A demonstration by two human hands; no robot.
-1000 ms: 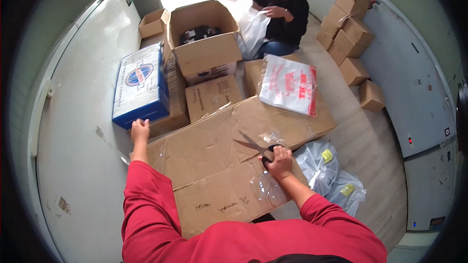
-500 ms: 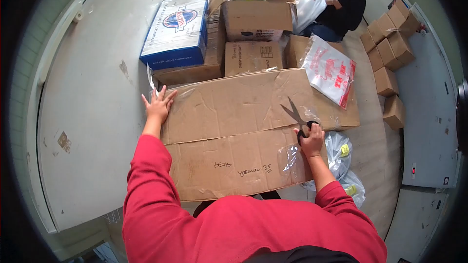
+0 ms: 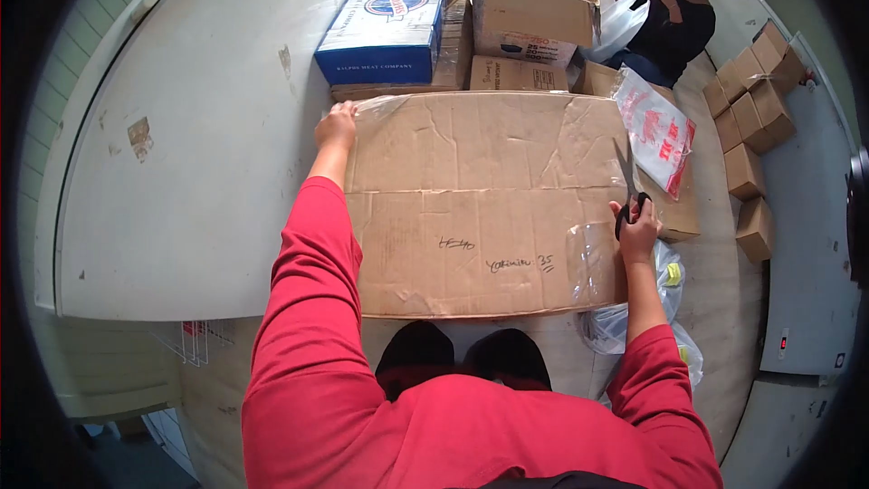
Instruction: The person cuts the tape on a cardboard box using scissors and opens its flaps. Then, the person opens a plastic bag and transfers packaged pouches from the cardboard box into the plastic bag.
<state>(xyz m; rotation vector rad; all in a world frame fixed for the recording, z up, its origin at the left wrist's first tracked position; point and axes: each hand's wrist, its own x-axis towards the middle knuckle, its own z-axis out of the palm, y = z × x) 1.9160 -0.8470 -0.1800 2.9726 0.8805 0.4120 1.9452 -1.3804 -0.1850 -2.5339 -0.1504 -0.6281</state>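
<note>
Fingers [image 3: 646, 211] of the right hand [image 3: 641, 235] are wrapped round the black handles of a pair of scissors [image 3: 628, 172], whose blades point away from the person, over the right edge of a large cardboard box [image 3: 407, 226]. At its far left corner, the left hand [image 3: 335, 129] rests with bent fingers against the edge; whether they pinch anything cannot be told. The box lies between the two arms, just beyond the person's dark-clad feet [image 3: 416, 353], with handwriting on its top and clear tape [image 3: 593, 263] near the right side. Just beyond the box are a blue-and-white box [image 3: 380, 32] and an open carton [image 3: 534, 14]. A red-printed plastic bag [image 3: 659, 131] lies near the scissors, and farther back a co-worker [image 3: 674, 36] in black sits beside a white bag [image 3: 620, 23].
</note>
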